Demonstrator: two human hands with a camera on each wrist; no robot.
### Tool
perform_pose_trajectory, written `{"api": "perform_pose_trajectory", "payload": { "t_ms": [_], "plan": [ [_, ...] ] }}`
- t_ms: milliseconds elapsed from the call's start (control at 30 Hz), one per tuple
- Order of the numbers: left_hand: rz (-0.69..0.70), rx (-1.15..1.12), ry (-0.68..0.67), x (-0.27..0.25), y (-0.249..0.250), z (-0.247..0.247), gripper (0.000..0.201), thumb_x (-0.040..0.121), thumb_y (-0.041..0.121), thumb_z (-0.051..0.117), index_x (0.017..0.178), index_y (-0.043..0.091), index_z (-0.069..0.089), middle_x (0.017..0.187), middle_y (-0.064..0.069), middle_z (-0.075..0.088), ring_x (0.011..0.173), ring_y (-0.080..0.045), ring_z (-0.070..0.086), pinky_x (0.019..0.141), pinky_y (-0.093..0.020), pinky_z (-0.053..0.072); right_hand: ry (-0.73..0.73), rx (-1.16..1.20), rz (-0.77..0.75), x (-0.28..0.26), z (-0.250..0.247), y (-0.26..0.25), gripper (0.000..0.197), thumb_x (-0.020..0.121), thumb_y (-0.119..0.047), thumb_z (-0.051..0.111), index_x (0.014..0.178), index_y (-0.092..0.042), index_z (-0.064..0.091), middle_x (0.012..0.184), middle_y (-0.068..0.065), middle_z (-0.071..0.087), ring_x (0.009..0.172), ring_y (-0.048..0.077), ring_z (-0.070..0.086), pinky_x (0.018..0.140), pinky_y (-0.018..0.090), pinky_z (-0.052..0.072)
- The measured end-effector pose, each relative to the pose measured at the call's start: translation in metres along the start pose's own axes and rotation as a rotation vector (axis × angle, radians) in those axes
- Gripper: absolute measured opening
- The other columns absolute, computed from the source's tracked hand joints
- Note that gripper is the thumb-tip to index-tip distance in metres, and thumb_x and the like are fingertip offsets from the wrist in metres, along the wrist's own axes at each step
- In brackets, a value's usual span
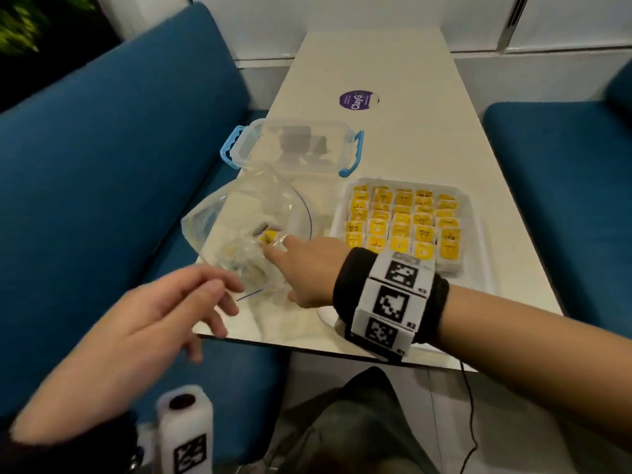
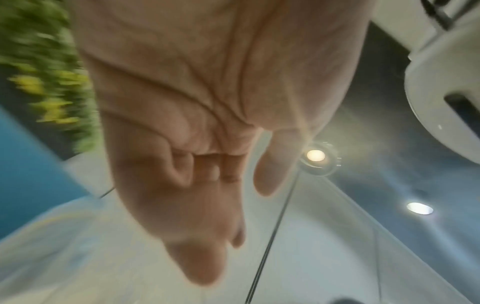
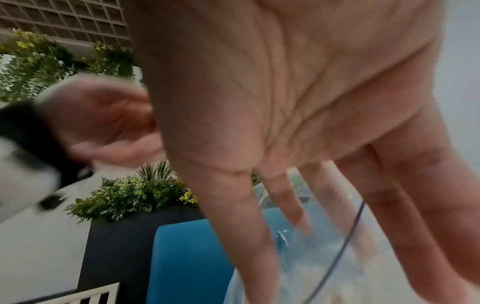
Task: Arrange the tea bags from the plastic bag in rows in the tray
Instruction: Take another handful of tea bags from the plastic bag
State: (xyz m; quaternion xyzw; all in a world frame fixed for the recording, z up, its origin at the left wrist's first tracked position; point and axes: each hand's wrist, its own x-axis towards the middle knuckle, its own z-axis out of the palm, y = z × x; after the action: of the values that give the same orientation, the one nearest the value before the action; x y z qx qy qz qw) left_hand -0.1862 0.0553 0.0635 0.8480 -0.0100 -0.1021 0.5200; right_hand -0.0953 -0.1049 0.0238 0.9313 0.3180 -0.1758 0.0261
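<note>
White table (image 1: 393, 80) | plastic bag (image 1: 239, 234) mouth faces tray (image 1: 477, 213) | right hand (image 1: 307, 268) fingers straight inside | left hand (image 1: 164, 316) relaxed, empty

A long cream-white bench (image 1: 393, 80) with a smooth top runs away between two deep-blue upholstered sofas, one along the left (image 1: 102, 172) and one on the right (image 1: 561, 186). White panelled walls (image 1: 342, 12) close the far end. A round purple sticker (image 1: 357, 100) lies on the bench top. A dark rectangular planter box (image 3: 116, 246) filled with green leafy plants (image 3: 130, 195) and small yellow blossoms stands behind the left sofa. Overhead, round recessed ceiling lights (image 2: 315, 155) glow against a dark blue-grey ceiling (image 2: 402, 164).
</note>
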Motion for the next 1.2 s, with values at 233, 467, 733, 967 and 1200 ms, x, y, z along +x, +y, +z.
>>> {"api": "perform_pose_trajectory", "payload": {
  "t_ms": [233,467,733,967,1200],
  "plan": [
    [-0.051,0.716,-0.036,0.125,0.010,0.018,0.036,0.098,0.012,0.033,0.121,0.019,0.060,0.125,0.000,0.058,0.103,-0.014,0.050,0.082,-0.020,0.033,-0.031,0.024,-0.038,-0.013,-0.006,-0.005,0.019,0.089,0.004,0.036,0.078,-0.005,0.049,0.078,0.006,0.039,0.075,0.024,0.042,0.053,0.027,0.033],
    [-0.325,1.024,-0.297,0.188,-0.031,0.040,0.047,0.097,0.019,0.043,0.142,0.006,0.035,0.143,-0.014,0.043,0.129,-0.028,0.041,0.102,-0.032,0.034,0.007,0.172,-0.040,-0.016,-0.011,-0.008,0.032,0.088,0.006,0.037,0.112,-0.003,0.057,0.106,0.015,0.053,0.081,0.024,0.047,0.068,0.027,0.035],
    [-0.466,1.254,-0.278,0.203,-0.075,0.059,0.042,0.104,0.007,0.019,0.143,-0.008,0.015,0.152,-0.019,0.022,0.142,-0.031,0.020,0.117,-0.032,0.006,-0.024,0.166,-0.057,-0.016,-0.016,-0.015,0.029,0.089,0.005,0.036,0.108,-0.005,0.056,0.066,0.000,0.028,0.052,0.010,0.029,0.045,0.017,0.025],
    [-0.352,1.112,-0.289,0.210,-0.077,0.068,0.036,0.099,0.008,0.039,0.133,-0.005,0.044,0.139,-0.021,0.044,0.129,-0.031,0.042,0.104,-0.033,0.032,-0.064,0.165,0.034,-0.019,-0.011,-0.013,0.023,0.089,0.004,0.036,0.071,-0.010,0.037,0.066,0.000,0.026,0.051,0.011,0.027,0.045,0.018,0.024],
    [-0.416,1.271,-0.264,0.221,-0.096,0.069,0.046,0.098,0.017,0.042,0.141,0.004,0.033,0.141,-0.012,0.042,0.128,-0.031,0.044,0.105,-0.038,0.037,-0.063,0.243,0.101,-0.015,-0.006,-0.004,0.019,0.087,0.006,0.038,0.083,-0.010,0.047,0.073,0.005,0.037,0.056,0.016,0.038,0.048,0.020,0.030]
  ]
}}
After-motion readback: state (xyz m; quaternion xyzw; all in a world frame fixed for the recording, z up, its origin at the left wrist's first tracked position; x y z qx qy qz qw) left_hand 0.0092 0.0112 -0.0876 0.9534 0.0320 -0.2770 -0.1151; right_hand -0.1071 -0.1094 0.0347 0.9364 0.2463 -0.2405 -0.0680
